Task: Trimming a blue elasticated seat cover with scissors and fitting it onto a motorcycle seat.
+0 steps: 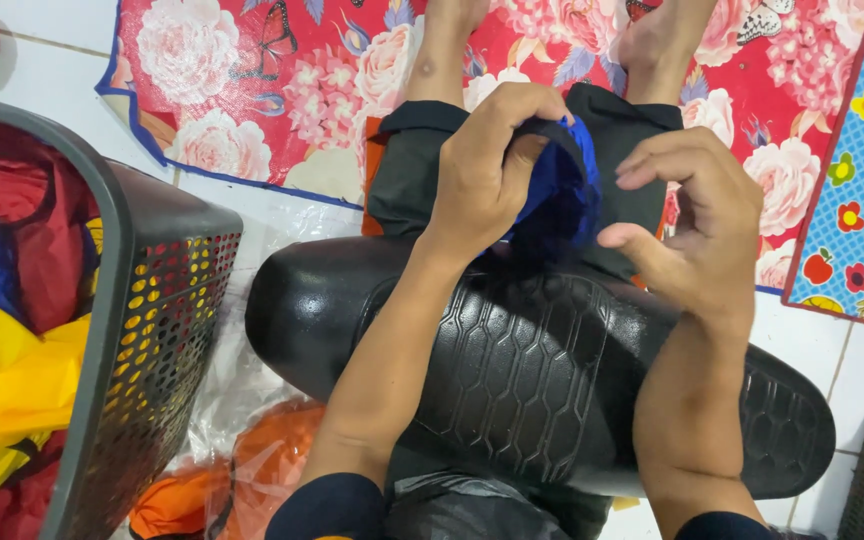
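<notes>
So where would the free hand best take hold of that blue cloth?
Probably the loose bunched edge of the blue cloth, coming in from the right. The left hand already clamps its upper left part, while the right hand sits open beside the exposed folds.

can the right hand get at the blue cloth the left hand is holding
Probably yes. The right hand hangs open just beside the blue cloth that the left hand grips above the black seat, with nothing between them.
</notes>
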